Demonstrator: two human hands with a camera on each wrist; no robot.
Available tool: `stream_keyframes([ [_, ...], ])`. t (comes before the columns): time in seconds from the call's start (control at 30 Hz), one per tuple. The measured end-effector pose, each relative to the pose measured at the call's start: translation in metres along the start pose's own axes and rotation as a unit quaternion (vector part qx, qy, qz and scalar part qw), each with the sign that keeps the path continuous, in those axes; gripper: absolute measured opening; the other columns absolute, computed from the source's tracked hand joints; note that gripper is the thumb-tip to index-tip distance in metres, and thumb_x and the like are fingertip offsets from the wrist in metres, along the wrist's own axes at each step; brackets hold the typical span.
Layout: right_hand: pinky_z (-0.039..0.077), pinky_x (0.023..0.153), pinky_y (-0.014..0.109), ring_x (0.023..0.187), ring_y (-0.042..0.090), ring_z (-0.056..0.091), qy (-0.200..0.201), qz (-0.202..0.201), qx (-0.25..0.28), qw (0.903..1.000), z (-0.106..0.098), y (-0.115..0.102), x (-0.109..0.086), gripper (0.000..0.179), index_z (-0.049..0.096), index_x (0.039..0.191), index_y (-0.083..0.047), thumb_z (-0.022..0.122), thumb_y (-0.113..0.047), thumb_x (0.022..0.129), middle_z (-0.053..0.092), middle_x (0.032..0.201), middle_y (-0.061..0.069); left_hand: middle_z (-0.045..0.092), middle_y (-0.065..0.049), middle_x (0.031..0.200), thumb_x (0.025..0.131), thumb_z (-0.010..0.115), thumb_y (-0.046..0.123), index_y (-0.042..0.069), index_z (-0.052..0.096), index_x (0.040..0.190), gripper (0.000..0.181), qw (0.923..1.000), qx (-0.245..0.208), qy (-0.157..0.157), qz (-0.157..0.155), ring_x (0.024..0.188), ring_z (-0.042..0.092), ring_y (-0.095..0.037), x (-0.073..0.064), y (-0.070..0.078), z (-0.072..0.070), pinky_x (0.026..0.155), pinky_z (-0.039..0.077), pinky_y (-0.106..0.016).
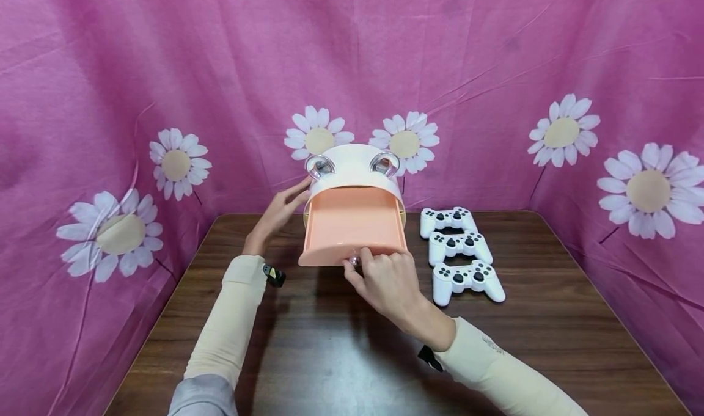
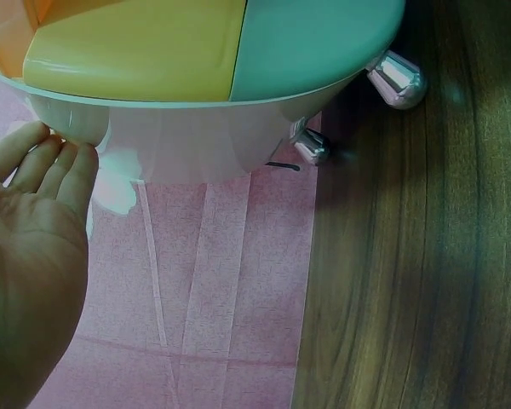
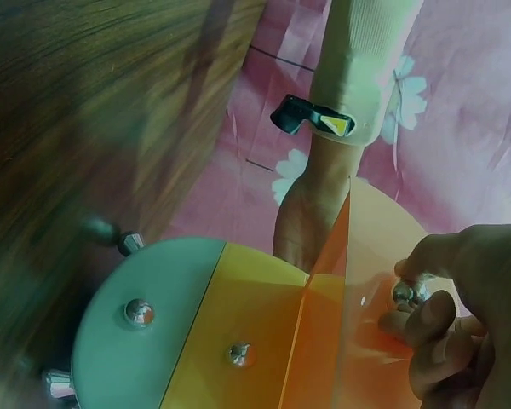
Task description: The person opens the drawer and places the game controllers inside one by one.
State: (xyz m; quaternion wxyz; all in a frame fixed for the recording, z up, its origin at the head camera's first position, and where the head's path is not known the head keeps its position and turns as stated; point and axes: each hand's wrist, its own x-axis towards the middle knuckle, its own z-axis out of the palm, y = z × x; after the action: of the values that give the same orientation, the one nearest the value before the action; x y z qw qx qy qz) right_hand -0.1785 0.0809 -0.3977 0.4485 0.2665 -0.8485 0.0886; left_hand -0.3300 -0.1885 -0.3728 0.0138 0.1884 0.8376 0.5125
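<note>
A small rounded white cabinet (image 1: 352, 162) stands on silver feet (image 2: 398, 81) at the back of the table. Its peach top drawer (image 1: 354, 220) is pulled well out, with the yellow drawer (image 3: 243, 319) and green drawer (image 3: 149, 311) closed below it. My right hand (image 1: 390, 281) pinches the silver knob (image 3: 406, 294) on the peach drawer's front between thumb and curled fingers. On the cabinet's left side, my left hand (image 1: 280, 211) touches the white shell with straight fingertips (image 2: 85, 158).
Three white game controllers (image 1: 459, 248) lie in a column on the wooden table (image 1: 330, 343), right of the cabinet. Two round silver fittings (image 1: 320, 167) sit on top of the cabinet. A pink cloth (image 1: 352, 55) with printed daisies hangs behind and at both sides.
</note>
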Motion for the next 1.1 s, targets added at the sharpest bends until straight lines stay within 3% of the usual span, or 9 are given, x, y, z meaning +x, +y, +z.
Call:
stream_keyframes([
  [0.2,0.038,0.033,0.039,0.038,0.028,0.051,-0.007,-0.005,0.018,0.9998,-0.006,0.005,0.0,0.042,0.063,0.07,-0.016,0.077,-0.048,0.092,0.048,0.043,-0.002,0.039,-0.005,0.171,0.112,0.056,0.031,0.015,0.044,0.163,0.055,1.0,-0.004,0.002,0.0,0.162,0.03,-0.029,-0.004,0.006,0.0,0.136,0.022,-0.049],
  [0.4,0.031,0.034,0.031,0.038,0.017,0.046,-0.023,-0.004,0.071,0.9972,-0.022,0.019,0.009,0.041,0.058,0.063,-0.018,0.072,-0.039,0.097,0.049,0.046,-0.007,0.039,-0.005,0.171,0.112,0.056,0.028,0.014,0.044,0.163,0.054,0.9999,-0.014,0.002,0.006,0.162,0.03,-0.027,0.0,0.001,0.0,0.136,0.022,-0.047],
  [0.6,0.028,0.04,0.021,0.041,0.003,0.04,-0.04,0.01,0.138,0.9896,-0.043,0.047,0.022,0.034,0.06,0.062,-0.018,0.075,-0.022,0.093,0.049,0.045,-0.01,0.039,-0.005,0.171,0.112,0.056,0.028,0.013,0.044,0.163,0.054,0.9998,-0.016,0.002,0.008,0.162,0.03,-0.028,0.0,0.001,0.0,0.136,0.022,-0.047],
  [0.83,0.033,0.045,0.024,0.047,0.001,0.043,-0.098,0.018,0.135,0.9859,-0.059,0.088,0.028,0.021,0.069,0.072,-0.019,0.077,-0.017,0.091,0.053,0.052,-0.012,0.04,-0.005,0.17,0.112,0.056,0.031,0.015,0.044,0.163,0.055,1.0,-0.002,0.004,0.007,0.162,0.031,-0.029,-0.002,0.002,0.0,0.135,0.023,-0.05],
  [0.97,0.039,0.046,0.028,0.05,0.002,0.048,-0.138,0.027,0.123,0.9823,-0.065,0.111,0.028,0.01,0.076,0.081,-0.02,0.078,-0.018,0.091,0.061,0.058,-0.012,0.042,0.001,0.17,0.111,0.056,0.041,0.025,0.046,0.162,0.055,0.9996,-0.003,0.017,0.021,0.162,0.032,-0.026,0.007,-0.019,0.003,0.135,0.023,-0.051],
  [1.1,0.037,0.045,0.029,0.051,0.002,0.045,-0.188,0.034,0.107,0.9758,-0.066,0.13,0.026,0.012,0.073,0.082,-0.023,0.077,-0.02,0.093,0.062,0.061,-0.014,0.044,0.005,0.169,0.109,0.057,0.049,0.03,0.047,0.162,0.057,0.9991,-0.004,0.026,0.033,0.161,0.033,-0.023,0.013,-0.036,0.004,0.135,0.024,-0.05],
])
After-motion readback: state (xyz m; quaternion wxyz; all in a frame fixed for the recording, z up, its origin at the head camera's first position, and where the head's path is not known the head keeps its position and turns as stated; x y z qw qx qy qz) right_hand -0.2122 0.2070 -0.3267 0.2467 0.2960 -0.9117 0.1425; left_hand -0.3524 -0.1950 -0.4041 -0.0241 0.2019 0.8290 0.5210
